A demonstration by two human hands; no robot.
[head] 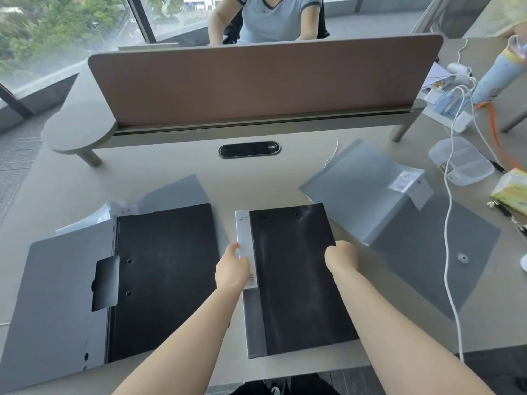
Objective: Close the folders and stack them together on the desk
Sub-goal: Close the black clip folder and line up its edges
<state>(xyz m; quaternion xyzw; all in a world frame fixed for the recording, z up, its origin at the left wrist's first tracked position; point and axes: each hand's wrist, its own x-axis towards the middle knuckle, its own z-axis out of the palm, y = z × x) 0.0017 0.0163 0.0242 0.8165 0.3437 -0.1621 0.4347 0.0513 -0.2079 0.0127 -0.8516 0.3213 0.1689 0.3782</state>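
Head view: closed black folder [296,277] flat on the pale bench [176,163], dead centre, near the front edge, grey spine with a white label strip along its left side. Left hand [232,270] clamped on that spine edge, thumb on top of the label strip, fingers tucked under. Right hand [340,256] at the folder's right edge, curled over it, fingertips out of sight behind the knuckles, so impossible to tell whether gripping or just resting. Both forearms bare, reaching in from the bottom. Just to the left, a second folder [159,280] lying open, black inner board on the right, grey cover spread out to the left with a small black pocket at the fold; clear plastic sheets poking out behind its top edge. To the right, a grey translucent folder [379,195] lying angled, partly open, white label near its far right corner, close to the black folder's top right corner but whether touching cannot be told. Brown divider [256,81] upright across the back of the bench, a dark oval cable port [249,149] just in front of it. White cable [450,223] trailing over the grey folder's right part and down off the front edge. Clear plastic box [462,161] and a tissue pack [510,189] at the far right. Another person seated beyond the divider.
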